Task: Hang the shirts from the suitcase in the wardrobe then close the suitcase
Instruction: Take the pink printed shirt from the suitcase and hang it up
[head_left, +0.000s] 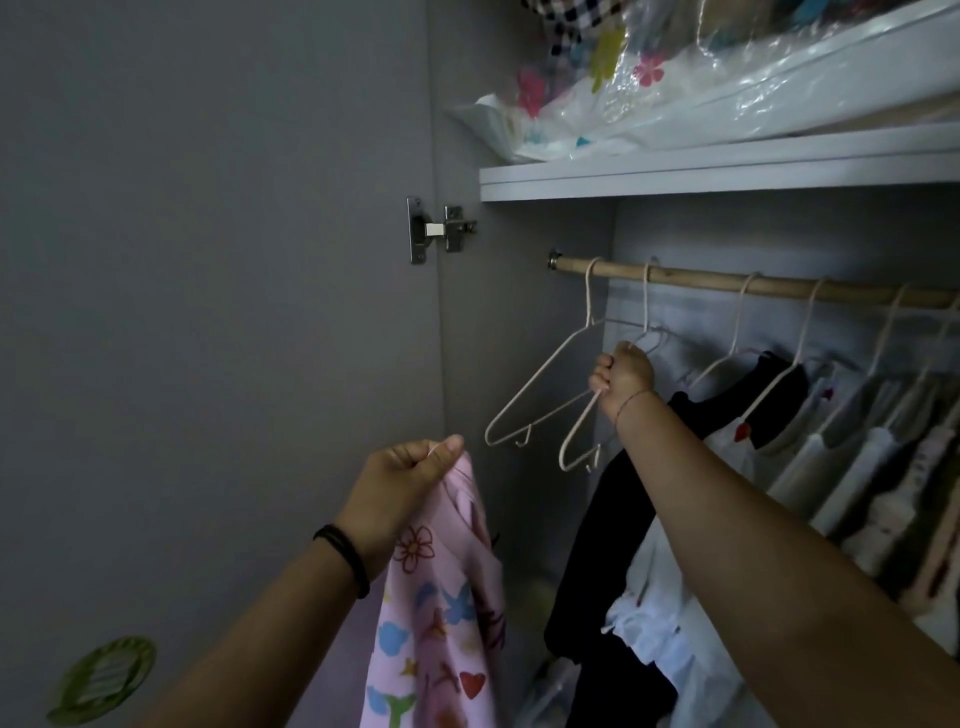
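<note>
My left hand (402, 480) pinches the top edge of a pink shirt (441, 613) with colourful printed shapes, which hangs down in front of the wardrobe's left side. My right hand (623, 376) is raised inside the wardrobe and grips a white wire hanger (576, 441) that hangs from the wooden rail (696, 275). A second bare white hanger (535, 395) hangs just left of it. The suitcase is out of view.
Right of my hand, several hangers carry clothes, among them a black garment (602, 561) and white ones (649, 623). A white shelf (675, 179) above the rail holds plastic-wrapped bedding (597, 104). The open grey door (208, 312) with its hinge (439, 228) stands at left.
</note>
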